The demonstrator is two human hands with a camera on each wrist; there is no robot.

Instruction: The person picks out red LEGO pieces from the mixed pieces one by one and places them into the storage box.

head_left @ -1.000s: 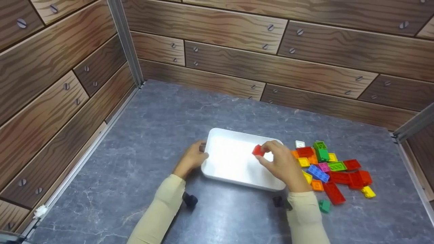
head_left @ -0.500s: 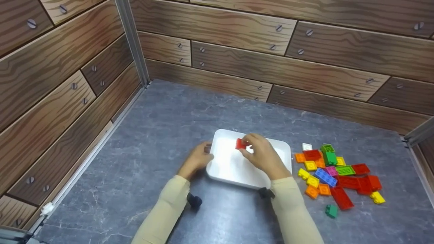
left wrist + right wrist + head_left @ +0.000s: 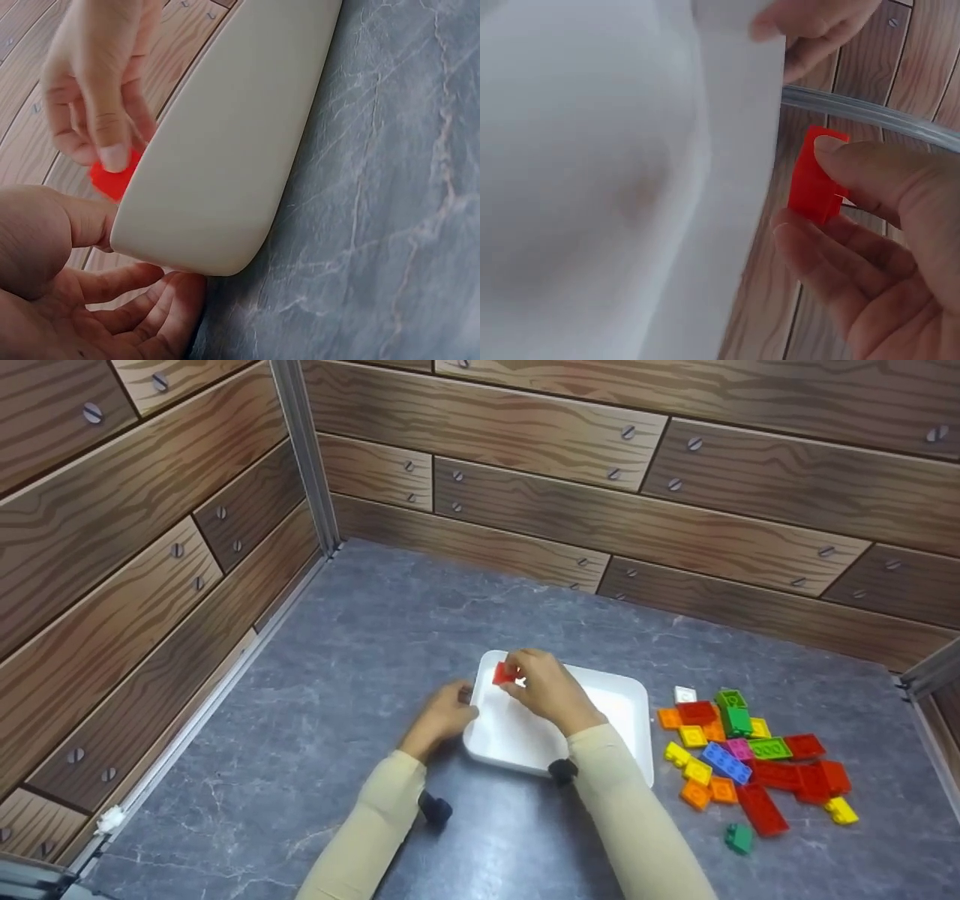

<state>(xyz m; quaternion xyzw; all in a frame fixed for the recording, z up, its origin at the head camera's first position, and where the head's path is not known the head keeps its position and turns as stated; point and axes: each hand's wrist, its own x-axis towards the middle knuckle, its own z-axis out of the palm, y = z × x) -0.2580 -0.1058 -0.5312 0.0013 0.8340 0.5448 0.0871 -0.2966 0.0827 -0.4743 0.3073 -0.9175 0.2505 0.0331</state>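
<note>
Possibly, the red brick (image 3: 502, 673) could slip if the right hand (image 3: 546, 688), pinching it, relaxes; the left hand (image 3: 441, 714) grips the tray (image 3: 517, 739).

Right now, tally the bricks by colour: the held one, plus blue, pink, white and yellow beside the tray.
Red brick in right hand: 1
Blue brick: 1
Pink brick: 1
White brick: 1
Yellow bricks: 5
Total: 9

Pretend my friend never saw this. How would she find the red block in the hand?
Find the white tray on the gray table. Near the tray's far left corner, the right hand pinches a small red block. Other red blocks lie on the table right of the tray, but only this one is in a hand.
</note>
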